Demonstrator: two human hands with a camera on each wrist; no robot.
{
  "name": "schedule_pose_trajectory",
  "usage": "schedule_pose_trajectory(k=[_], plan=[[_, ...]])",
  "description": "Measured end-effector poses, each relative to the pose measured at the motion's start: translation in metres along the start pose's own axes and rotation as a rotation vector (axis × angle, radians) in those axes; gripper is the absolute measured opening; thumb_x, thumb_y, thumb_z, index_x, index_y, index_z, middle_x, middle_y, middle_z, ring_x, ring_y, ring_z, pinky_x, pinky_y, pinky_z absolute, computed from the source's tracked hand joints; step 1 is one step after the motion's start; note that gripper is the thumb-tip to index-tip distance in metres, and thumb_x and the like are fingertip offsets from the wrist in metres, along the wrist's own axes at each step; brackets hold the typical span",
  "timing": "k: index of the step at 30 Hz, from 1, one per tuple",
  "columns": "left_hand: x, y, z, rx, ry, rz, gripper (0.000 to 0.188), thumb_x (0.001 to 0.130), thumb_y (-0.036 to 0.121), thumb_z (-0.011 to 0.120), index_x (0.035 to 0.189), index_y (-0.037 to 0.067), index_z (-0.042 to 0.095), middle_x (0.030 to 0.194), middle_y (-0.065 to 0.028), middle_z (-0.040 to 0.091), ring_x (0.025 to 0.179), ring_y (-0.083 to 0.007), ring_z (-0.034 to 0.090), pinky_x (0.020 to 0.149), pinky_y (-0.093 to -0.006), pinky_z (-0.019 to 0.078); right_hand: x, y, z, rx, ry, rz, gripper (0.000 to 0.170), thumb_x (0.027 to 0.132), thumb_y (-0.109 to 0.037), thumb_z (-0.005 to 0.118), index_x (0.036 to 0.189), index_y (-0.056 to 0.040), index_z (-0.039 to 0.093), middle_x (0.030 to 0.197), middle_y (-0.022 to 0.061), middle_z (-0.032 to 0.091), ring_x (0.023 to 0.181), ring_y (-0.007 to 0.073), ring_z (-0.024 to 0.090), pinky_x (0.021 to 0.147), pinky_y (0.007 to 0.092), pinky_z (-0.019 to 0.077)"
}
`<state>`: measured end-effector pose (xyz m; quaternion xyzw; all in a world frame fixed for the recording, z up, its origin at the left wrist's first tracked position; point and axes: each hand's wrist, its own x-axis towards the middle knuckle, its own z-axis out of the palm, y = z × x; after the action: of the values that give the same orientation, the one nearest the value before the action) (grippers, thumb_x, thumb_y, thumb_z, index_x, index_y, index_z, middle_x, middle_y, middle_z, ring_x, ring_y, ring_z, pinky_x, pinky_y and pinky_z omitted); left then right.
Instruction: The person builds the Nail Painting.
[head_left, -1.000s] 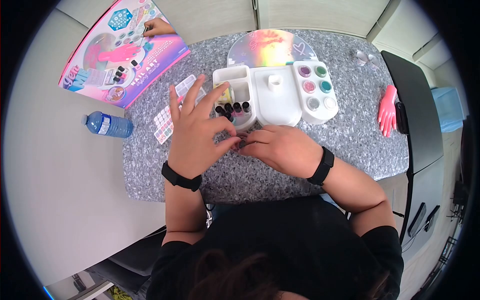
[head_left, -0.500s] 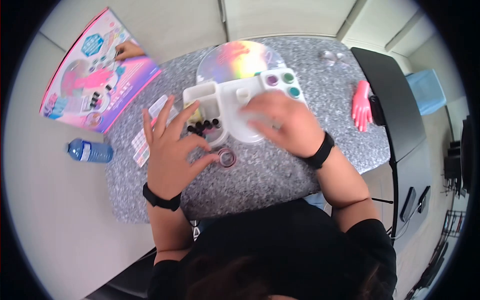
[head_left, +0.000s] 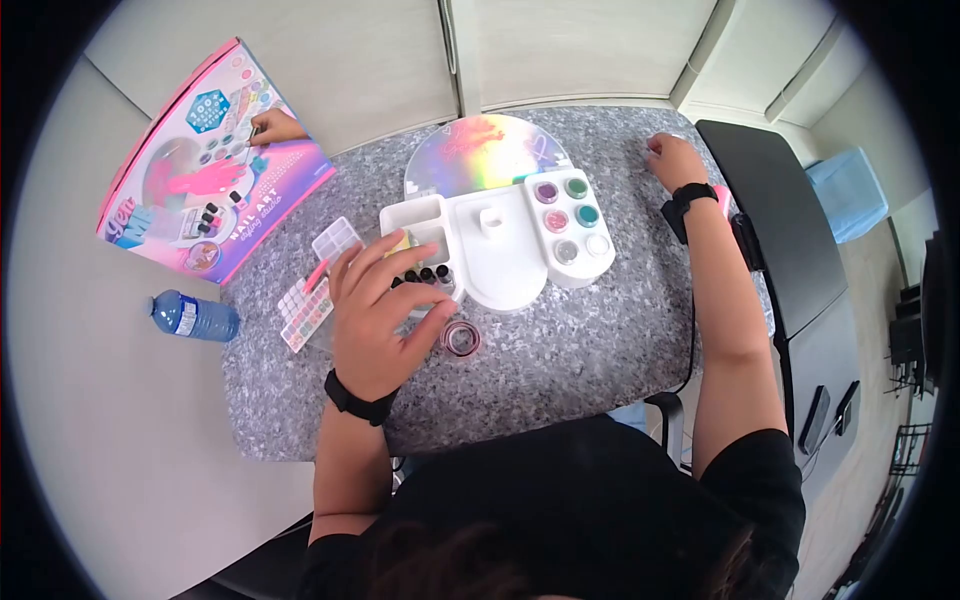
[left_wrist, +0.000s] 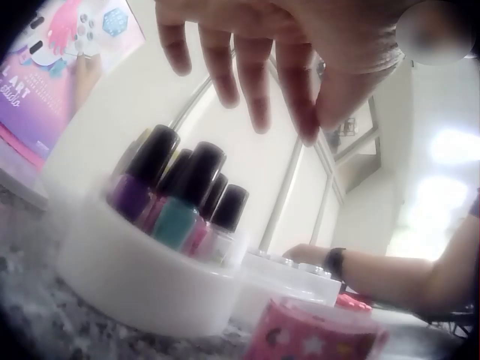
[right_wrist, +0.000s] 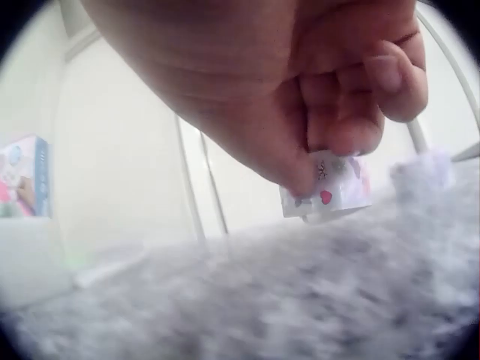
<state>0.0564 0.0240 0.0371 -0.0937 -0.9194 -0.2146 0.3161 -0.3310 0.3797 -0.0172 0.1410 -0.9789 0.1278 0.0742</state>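
My left hand (head_left: 388, 318) hovers with spread, relaxed fingers over the near left of the white station, holding nothing. Beside its thumb a pink patterned roll (head_left: 461, 339) stands on the granite table; the left wrist view shows its printed side (left_wrist: 315, 334). Black-capped polish bottles (left_wrist: 176, 206) sit in the white holder (left_wrist: 142, 277). At the table's far right, my right hand (head_left: 677, 163) pinches a small white piece with printed hearts (right_wrist: 330, 186) between thumb and fingers, just above the surface. A second pale piece (right_wrist: 424, 176) is blurred beside it.
Glitter pots (head_left: 557, 219) sit in the station's right part, before a shiny round-topped panel (head_left: 487, 155). At the left are a sticker sheet (head_left: 306, 312), a bottle (head_left: 195, 316) and a large box (head_left: 215, 165). The right forearm mostly covers a pink model hand (head_left: 722, 199).
My right hand has left the pink roll, crossed to the table's far right and taken hold of a small printed piece. The left thumb has come away from the roll, which stays standing.
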Motion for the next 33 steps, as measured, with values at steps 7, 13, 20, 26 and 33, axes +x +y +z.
schedule_pose_trajectory(k=[7, 13, 20, 26, 33], plan=[[-0.005, -0.007, 0.005, -0.275, 0.102, -0.102, 0.009, 0.091, 0.015, 0.084, 0.096, 0.009, 0.079, 0.101, -0.0035, 0.082, 0.072, -0.0165, 0.068, 0.066, -0.0308, 0.0497, -0.121, -0.133, -0.092, 0.444, 0.135, -0.424, 0.02, 0.096, -0.007, 0.07, 0.115, -0.0056, 0.074, 0.111, 0.0126, 0.077, 0.094, 0.0331, 0.074, 0.085, 0.042, 0.0607], [-0.003, 0.011, -0.014, -0.601, -0.36, -0.462, 0.042, 0.094, 0.024, 0.082, 0.129, 0.004, 0.071, 0.102, -0.0047, 0.081, 0.067, -0.0042, 0.061, 0.06, -0.0224, 0.0439, -0.225, -0.198, -0.081, 0.47, -0.001, -1.109, 0.029, 0.085, -0.008, 0.074, 0.114, -0.0164, 0.074, 0.112, 0.0016, 0.072, 0.098, 0.0243, 0.071, 0.08, 0.0387, 0.0594], [-0.003, 0.003, -0.022, -0.511, -0.536, -0.442, 0.039, 0.091, 0.011, 0.075, 0.128, 0.008, 0.064, 0.094, -0.0049, 0.079, 0.062, -0.007, 0.06, 0.059, -0.0249, 0.0442, -0.239, -0.212, -0.044, 0.49, -0.08, -1.143, 0.02, 0.09, -0.014, 0.073, 0.11, -0.0148, 0.072, 0.104, 0.0012, 0.067, 0.094, 0.0232, 0.068, 0.081, 0.0385, 0.0584], [-0.006, 0.0, -0.026, -0.422, -0.573, -0.498, 0.027, 0.089, 0.015, 0.073, 0.114, 0.01, 0.063, 0.088, -0.0069, 0.077, 0.065, -0.0203, 0.066, 0.061, -0.0352, 0.048, -0.245, -0.216, -0.038, 0.512, -0.115, -1.116, 0.016, 0.093, -0.016, 0.072, 0.108, -0.013, 0.07, 0.1, 0.0028, 0.066, 0.093, 0.0246, 0.068, 0.081, 0.0398, 0.0574], [-0.007, 0.002, -0.021, -0.235, -0.574, -0.463, 0.021, 0.086, 0.023, 0.073, 0.099, 0.011, 0.062, 0.081, -0.0114, 0.072, 0.074, -0.0361, 0.071, 0.065, -0.0476, 0.0524, -0.244, -0.216, -0.032, 0.506, -0.175, -1.079, 0.009, 0.095, -0.016, 0.072, 0.102, -0.0119, 0.067, 0.097, 0.0052, 0.064, 0.091, 0.0275, 0.067, 0.08, 0.0423, 0.0564]])
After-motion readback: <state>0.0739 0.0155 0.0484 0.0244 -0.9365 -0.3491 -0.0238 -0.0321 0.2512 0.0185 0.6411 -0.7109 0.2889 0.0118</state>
